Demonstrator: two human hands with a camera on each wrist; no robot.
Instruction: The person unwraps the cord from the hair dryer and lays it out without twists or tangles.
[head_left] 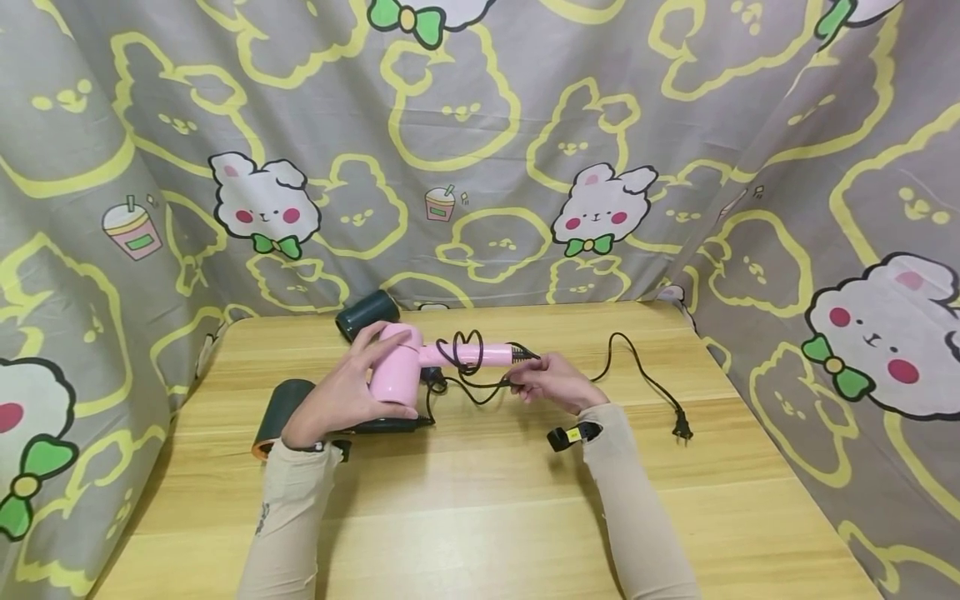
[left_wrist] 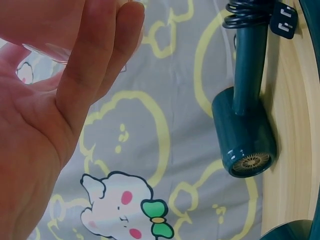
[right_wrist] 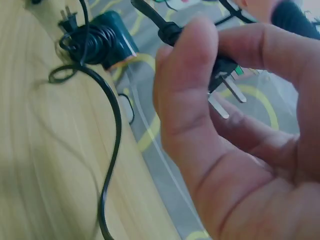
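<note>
A pink hair dryer (head_left: pixel 395 377) is held up over the table by my left hand (head_left: pixel 333 400), its fingers and thumb around the barrel. Its handle (head_left: pixel 495 355) points right, with black cord (head_left: pixel 467 367) looped loosely around it. My right hand (head_left: pixel 557 382) is just past the handle's end. In the right wrist view its thumb and fingers pinch a black two-pin plug (right_wrist: pixel 223 71), prongs showing. The left wrist view shows only part of the pink barrel (left_wrist: pixel 40 20), behind the fingers.
One dark green hair dryer (head_left: pixel 367 313) lies at the back, its cord bundled in the left wrist view (left_wrist: pixel 247 14). Another green dryer (head_left: pixel 279 410) lies under my left forearm. A black cord (head_left: pixel 637 358) trails right to a two-pin plug (head_left: pixel 681 425). Patterned curtains (head_left: pixel 480 150) surround the table (head_left: pixel 465 517).
</note>
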